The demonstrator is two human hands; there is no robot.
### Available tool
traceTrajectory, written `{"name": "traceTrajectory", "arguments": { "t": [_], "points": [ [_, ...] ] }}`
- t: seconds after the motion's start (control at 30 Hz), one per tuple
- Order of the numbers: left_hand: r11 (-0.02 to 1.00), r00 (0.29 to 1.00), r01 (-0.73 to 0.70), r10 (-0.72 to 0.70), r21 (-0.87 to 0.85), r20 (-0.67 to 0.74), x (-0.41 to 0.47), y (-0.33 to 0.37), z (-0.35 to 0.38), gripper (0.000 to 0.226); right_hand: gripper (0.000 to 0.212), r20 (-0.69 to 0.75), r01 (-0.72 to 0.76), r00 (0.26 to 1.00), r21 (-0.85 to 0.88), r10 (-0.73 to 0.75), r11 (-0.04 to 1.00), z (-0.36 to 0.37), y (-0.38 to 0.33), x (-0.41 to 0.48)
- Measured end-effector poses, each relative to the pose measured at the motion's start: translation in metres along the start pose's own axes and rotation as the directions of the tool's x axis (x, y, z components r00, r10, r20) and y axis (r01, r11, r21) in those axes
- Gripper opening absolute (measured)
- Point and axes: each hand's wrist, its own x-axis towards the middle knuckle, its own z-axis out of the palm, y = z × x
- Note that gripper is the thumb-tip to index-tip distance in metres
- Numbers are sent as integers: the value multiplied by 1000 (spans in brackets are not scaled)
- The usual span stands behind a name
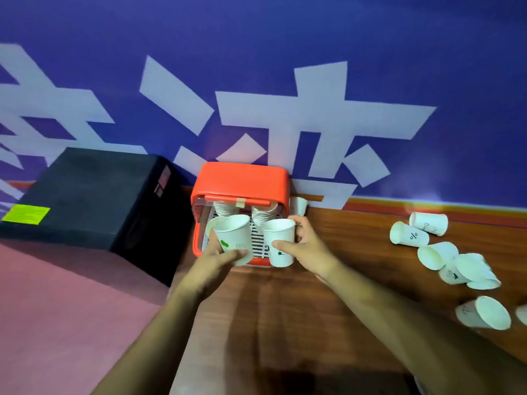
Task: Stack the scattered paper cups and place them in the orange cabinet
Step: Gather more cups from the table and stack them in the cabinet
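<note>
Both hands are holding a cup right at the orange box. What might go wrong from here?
1. The orange cabinet already holds two cup stacks; pushing in the cups held by the left hand and the right hand might topple them.
2. The loose cups lie on their sides near the wooden table edge at right; they may roll off.
3. One cup beside the cabinet is easily missed.

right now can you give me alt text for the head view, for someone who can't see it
Two bare hands each hold an upright paper cup in front of an open orange cabinet with cup stacks inside: left hand, right hand. More cups lie tipped on the wooden table to the right; a black box sits to the left.
</note>
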Motion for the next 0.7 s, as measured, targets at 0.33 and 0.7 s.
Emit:
{"name": "traceTrajectory", "arguments": {
  "t": [0.33,0.7],
  "points": [
    [999,985,-29,25,-25,-168,5,6,-117,75,66,-139,179,973,-44,-184,983,105,-8,49],
    [998,989,-16,25,62,-145,23,-3,-161,82,72,-163,171,964,-232,-211,958,153,14,74]
  ]
}}
